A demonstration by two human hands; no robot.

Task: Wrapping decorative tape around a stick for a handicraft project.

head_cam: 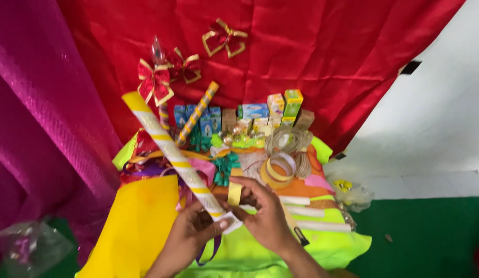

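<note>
i see the wrapped roll point(172, 157) running up-left from both hands; left hand point(190, 234) curled around its near end, right hand point(262, 213) pinching that end's tip.

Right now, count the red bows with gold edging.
3: one red bow at the tip of the long roll, one just right of it, one higher on the red cloth. Others may be hidden.

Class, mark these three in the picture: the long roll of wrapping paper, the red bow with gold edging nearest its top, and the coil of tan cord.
Roll of wrapping paper point(172, 154), head view, middle of the tube.
Red bow point(155, 82), head view, centre knot.
Coil of tan cord point(291, 140), head view, looped strands.
</note>
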